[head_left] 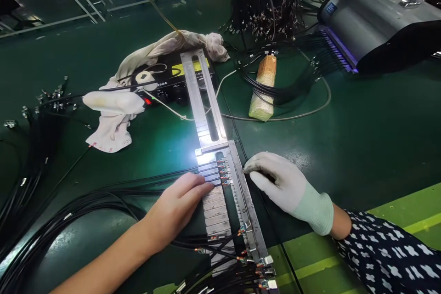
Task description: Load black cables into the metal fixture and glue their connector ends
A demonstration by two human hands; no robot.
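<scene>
My bare left hand (188, 202) is closed, its thumb and forefinger pinching the end of a black cable (161, 179) on the slotted metal fixture (217, 213). Several cable ends with small metal connectors (225, 172) lie side by side in the fixture's slots, just past my fingertips. My right hand (282, 183), in a white glove with dirty fingertips, rests beside the fixture's right rail (246, 197). Its fingers are curled, the thumb close to the forefinger, and I see nothing between them. A bright light falls on the fixture just above the row of connectors.
More connector-ended cables (241, 280) lie across the fixture's near end. A black control box (168, 87) with a cloth (112, 133) stands behind. A taped block (263, 87), a cable bundle (265, 0) and a grey machine with purple light (379, 23) are to the right.
</scene>
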